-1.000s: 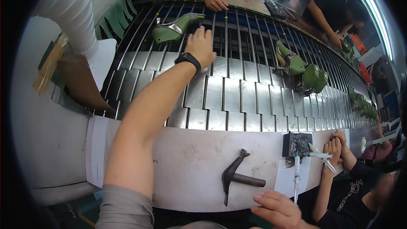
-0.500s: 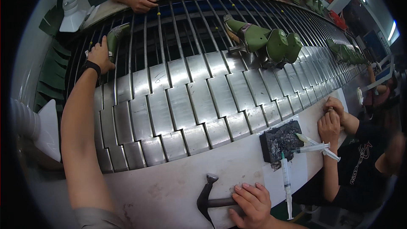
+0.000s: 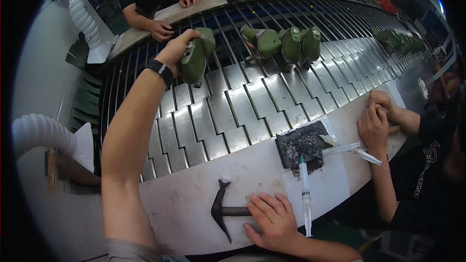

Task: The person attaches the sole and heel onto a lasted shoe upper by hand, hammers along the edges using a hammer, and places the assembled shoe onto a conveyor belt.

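My left hand [image 3: 178, 51] grips a green shoe last [image 3: 193, 68], raised over the near side of the slatted metal conveyor [image 3: 233, 116]. Beside it, another green part with a light band shows; I cannot tell whether this is a second last. To the right, three green lasts [image 3: 290, 43] with light bands stand close together on the conveyor. My right hand [image 3: 273, 221] lies on the pale worktop [image 3: 194, 204], fingers stretched out over the handle end of a claw hammer [image 3: 221, 211]. The hammer's head rests on the worktop, pointing left.
Right of the hammer lie a dark, crusted block [image 3: 301, 145] and several syringes [image 3: 306, 194]. A co-worker's hands [image 3: 376, 116] meet at the right edge; another's hands [image 3: 162, 29] rest across the conveyor. White hose nozzles [image 3: 82, 148] stand at left. More lasts [image 3: 398, 40] sit far right.
My left hand has brought the green last rightward and up off the conveyor's rods, turning it. The view has shifted. My right hand still lies by the hammer handle.
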Available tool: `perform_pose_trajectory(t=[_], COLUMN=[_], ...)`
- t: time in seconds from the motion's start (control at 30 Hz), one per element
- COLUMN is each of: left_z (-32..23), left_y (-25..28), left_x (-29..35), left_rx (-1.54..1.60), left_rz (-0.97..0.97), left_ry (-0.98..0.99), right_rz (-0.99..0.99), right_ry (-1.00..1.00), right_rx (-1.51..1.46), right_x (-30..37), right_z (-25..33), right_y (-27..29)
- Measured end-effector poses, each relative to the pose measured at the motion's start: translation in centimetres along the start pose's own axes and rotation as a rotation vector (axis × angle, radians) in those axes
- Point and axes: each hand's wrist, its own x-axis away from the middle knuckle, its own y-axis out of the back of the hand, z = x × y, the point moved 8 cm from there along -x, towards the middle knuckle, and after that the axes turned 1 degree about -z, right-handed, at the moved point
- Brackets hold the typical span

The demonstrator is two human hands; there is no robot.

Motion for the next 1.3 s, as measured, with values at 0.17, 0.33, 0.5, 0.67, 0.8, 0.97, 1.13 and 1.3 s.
perform_pose_trajectory(t=[0.17,0.33,0.5,0.67,0.8,0.97,1.13,1.3], left_z=[3.5,4.5,3.3,0.9,0.0,9.5,24.0,28.3], left_y=[-7.7,-9.9,-8.9,-7.3,-2.7,-1.1,1.0,-8.4], left_x=[-2.1,-0.9,1.3,6.0,13.9,29.2,48.5,57.8], left_rx=[0.138,0.108,0.006,-0.045,-0.214,-0.272,-0.185,-0.585], left_rz=[-0.068,-0.169,-0.198,-0.207,-0.237,-0.066,-0.112,0.170], left_ry=[0.110,0.061,0.055,-0.001,-0.240,-0.384,-0.147,-0.780], right_rz=[-0.043,-0.077,-0.107,-0.147,-0.160,-0.231,-0.285,0.386], right_ry=[0.020,0.033,0.062,0.093,0.136,0.172,0.264,0.564], right_rx=[-0.037,-0.081,-0.079,-0.047,-0.044,-0.046,-0.184,-0.540], right_x=[0.2,0.5,0.8,1.1,1.5,2.4,5.9,13.1], right_z=[0.1,-0.4,-0.3,0.2,1.1,0.6,3.7,15.9], right_y=[-0.1,0.2,0.5,0.9,0.8,0.9,2.6,-5.6])
